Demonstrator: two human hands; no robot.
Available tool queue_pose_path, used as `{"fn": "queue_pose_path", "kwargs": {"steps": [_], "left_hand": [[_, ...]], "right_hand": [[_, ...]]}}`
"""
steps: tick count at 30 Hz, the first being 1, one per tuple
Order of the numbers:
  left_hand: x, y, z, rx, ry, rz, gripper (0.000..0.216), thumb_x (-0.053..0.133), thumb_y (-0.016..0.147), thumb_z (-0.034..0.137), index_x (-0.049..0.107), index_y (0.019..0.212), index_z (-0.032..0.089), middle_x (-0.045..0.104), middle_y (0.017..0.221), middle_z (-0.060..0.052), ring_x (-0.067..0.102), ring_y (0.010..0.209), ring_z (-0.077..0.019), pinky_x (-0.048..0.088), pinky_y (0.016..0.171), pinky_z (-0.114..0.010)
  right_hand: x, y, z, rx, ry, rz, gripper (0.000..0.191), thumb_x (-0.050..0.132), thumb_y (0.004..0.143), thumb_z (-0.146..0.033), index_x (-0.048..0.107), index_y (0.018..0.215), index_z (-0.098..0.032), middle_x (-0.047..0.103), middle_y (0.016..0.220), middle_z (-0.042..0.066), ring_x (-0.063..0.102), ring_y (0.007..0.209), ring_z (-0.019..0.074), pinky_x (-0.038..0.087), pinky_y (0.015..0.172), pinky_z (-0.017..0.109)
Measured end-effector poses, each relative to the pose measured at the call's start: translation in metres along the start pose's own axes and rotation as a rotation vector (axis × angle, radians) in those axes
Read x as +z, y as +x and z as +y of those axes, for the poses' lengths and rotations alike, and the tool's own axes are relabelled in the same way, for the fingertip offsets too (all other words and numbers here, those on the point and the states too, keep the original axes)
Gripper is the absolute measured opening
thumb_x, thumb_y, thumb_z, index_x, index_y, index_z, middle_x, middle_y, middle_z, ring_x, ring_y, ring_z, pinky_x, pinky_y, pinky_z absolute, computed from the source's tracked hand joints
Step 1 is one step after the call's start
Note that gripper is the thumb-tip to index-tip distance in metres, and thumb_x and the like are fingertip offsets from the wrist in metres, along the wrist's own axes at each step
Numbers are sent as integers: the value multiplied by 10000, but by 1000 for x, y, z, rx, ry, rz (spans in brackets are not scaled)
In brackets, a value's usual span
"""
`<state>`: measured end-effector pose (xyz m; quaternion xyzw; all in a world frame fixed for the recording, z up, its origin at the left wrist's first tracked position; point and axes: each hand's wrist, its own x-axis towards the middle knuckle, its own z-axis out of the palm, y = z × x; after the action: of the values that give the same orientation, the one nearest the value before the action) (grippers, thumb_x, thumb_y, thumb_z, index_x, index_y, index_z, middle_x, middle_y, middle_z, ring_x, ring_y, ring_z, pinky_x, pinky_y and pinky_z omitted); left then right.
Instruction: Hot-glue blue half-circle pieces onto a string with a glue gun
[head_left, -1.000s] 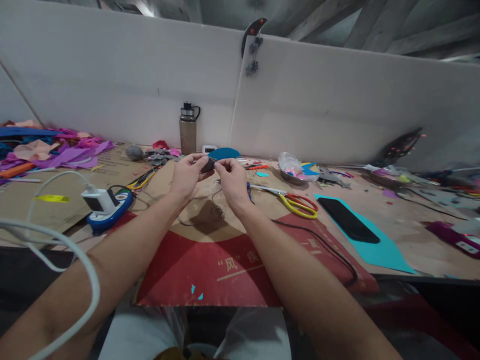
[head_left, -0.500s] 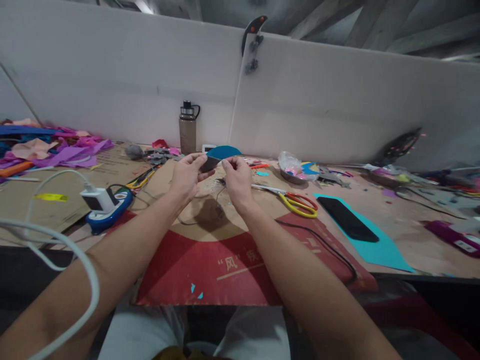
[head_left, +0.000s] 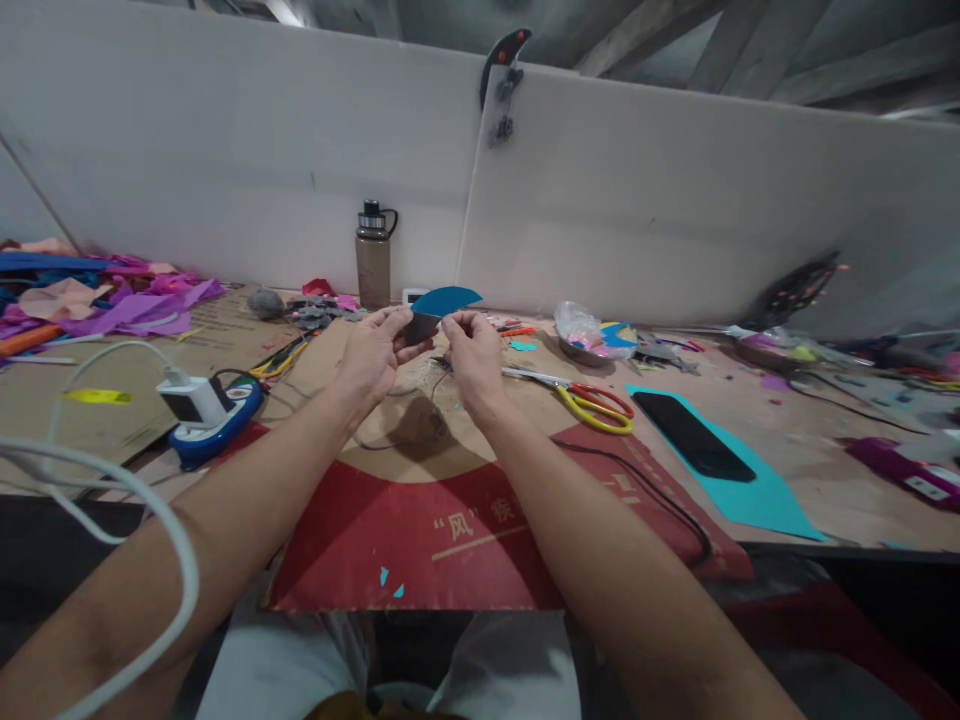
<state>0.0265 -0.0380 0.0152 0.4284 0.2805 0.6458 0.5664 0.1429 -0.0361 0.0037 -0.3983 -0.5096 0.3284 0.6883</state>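
Note:
Over the cardboard, my left hand (head_left: 373,355) is closed on a small dark grey flat piece (head_left: 421,327), thumb on top and fingers beneath. A blue piece with a curved upper edge (head_left: 448,299) shows just behind it; whether the two are joined I cannot tell. Close by on the right, my right hand (head_left: 475,358) is pinched shut at the dark piece's right end, and its fingertips hide what lies between them. Scissors with red and yellow handles (head_left: 596,405) lie to the right of that hand. A thin cable (head_left: 382,447) runs on the cardboard below.
A bottle (head_left: 373,255) stands by the white partition (head_left: 247,150). At left are a power strip (head_left: 217,420) with a white charger and coloured scraps (head_left: 112,300). To the right lie a bowl (head_left: 592,352) of bits, a black phone (head_left: 694,435) and a turquoise sheet (head_left: 780,510).
The view has shifted very slightly. More of the blue piece's outline shows above my hands, and the dark grey piece looks tilted a little differently. Both hands keep nearly the same place.

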Motion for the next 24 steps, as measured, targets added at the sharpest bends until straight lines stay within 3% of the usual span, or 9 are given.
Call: {"fn": "queue_pose_path", "kwargs": {"steps": [8,15,20,24], "left_hand": [[-1,4,2,-84,-29,-33,86,595,731,197,595,792,137,691,787,-55,670,738,-157,560,733,-333],[-1,4,3,-210,-76,-57,97,581,766,179,609,840,122,690,774,-61,660,667,-134,561,627,-251],[2,0,6,-157,-14,-145,109,599,775,200,610,852,124,692,855,-83,672,745,-157,558,643,-259],[4,-3,8,-132,22,-135,96,627,737,184,602,817,136,684,828,-58,667,724,-149,556,650,-276]], "right_hand": [[-7,2,-3,136,186,-204,176,592,697,-344,504,703,-191,406,579,-76,293,460,36,253,421,169],[-4,0,-4,65,212,-152,184,602,692,-333,491,712,-188,443,584,-74,317,449,32,269,417,176],[-8,0,-6,141,288,-119,208,595,678,-324,430,675,-198,361,541,-95,254,430,30,220,399,174],[-9,-3,-10,162,332,-159,227,615,661,-324,424,671,-201,346,544,-96,249,434,31,203,400,175]]}}
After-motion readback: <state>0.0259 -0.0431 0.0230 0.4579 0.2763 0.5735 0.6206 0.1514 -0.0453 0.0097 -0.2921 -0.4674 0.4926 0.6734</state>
